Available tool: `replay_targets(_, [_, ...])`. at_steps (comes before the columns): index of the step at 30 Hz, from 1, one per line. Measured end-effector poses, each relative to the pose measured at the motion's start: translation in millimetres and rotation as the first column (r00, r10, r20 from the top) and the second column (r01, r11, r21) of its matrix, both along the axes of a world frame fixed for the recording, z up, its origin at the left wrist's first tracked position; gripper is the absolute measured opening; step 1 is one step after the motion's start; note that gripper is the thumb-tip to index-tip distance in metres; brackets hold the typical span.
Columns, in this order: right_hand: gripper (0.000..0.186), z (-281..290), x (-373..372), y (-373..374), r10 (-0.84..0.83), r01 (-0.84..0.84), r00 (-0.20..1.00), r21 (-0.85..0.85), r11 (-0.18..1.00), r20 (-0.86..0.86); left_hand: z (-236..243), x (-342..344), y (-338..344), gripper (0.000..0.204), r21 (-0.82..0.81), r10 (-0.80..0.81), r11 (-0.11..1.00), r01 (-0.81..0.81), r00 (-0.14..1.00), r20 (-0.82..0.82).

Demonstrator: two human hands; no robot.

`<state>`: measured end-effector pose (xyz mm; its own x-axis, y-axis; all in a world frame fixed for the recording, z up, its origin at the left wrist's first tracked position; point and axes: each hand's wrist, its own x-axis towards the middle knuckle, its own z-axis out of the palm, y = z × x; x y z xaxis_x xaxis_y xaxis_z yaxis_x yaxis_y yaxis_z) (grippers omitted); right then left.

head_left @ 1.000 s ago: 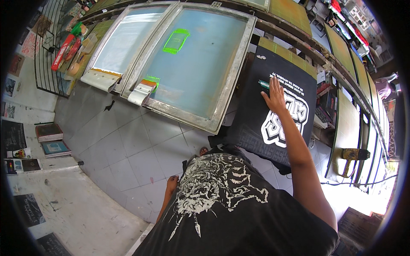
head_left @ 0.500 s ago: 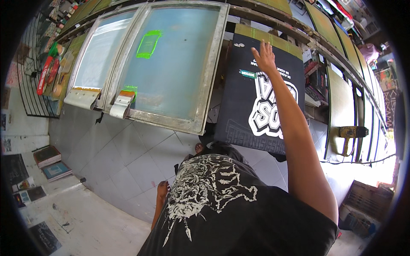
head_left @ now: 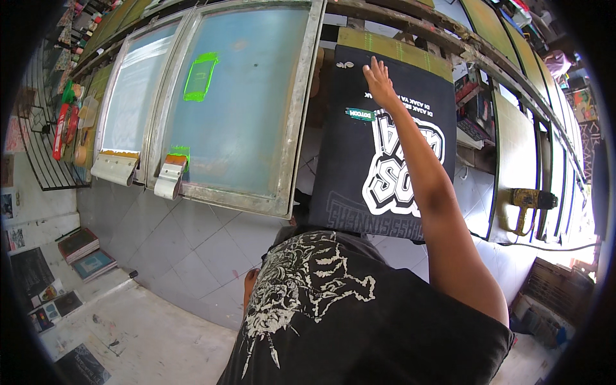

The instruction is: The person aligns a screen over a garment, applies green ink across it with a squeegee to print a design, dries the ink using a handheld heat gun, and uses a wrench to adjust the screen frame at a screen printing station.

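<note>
A black T-shirt [head_left: 346, 154] with a large white lettered print lies stretched on a yellowish-green board [head_left: 410, 54]. My right arm reaches across the print. Its hand [head_left: 380, 86] is flat, fingers stretched out, over the upper part of the shirt, holding nothing; whether the palm presses the cloth I cannot tell. Near the hand are a small green label-like print [head_left: 360, 115] and a small white mark [head_left: 344, 65]. Low beside my body, what seems to be my left hand [head_left: 251, 281] shows only in part, its fingers mostly hidden by my shirt.
Left of the shirt, a large framed printing screen [head_left: 237, 115] is tilted up, with a squeegee [head_left: 170, 176] at its lower edge. A second screen [head_left: 138, 90] and squeegee [head_left: 115, 168] stand beside it. On a board to the right lies a yellow-black heat gun [head_left: 529, 202]. Books [head_left: 90, 256] lie at left.
My right hand has shifted slightly left and up over the shirt, fingers still stretched. The view has turned a little, and less of my left hand shows.
</note>
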<state>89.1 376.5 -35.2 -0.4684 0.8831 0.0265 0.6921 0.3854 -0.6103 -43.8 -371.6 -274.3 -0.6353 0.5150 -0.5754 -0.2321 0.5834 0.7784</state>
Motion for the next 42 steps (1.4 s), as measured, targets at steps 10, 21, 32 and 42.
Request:
replay_targets(10, [0.068,11.7,-3.7,-7.3,-0.083,0.110,0.990,0.259,0.959,-0.111,60.9,-78.2,19.4,0.030,-0.047,0.053,0.998,-0.047,0.986,0.158])
replay_targets(21, [0.052,55.3,-49.9,-318.9,-0.276,0.125,0.838,-0.326,0.937,-0.471,213.1,-340.3,112.3,0.060,0.403,0.369,0.865,-0.298,0.923,-0.110])
replay_targets(32, [0.071,40.3,-104.2,-401.0,-0.424,0.425,0.905,0.156,0.891,-0.042,211.9,-366.6,180.2,0.067,0.506,0.100,0.831,-0.230,0.957,0.272])
replay_targets(42, [0.064,14.8,-94.8,-354.1,-0.561,0.519,0.819,-0.261,0.814,-0.119,201.1,-378.2,201.6,0.058,0.489,0.186,0.816,-0.307,0.941,0.282])
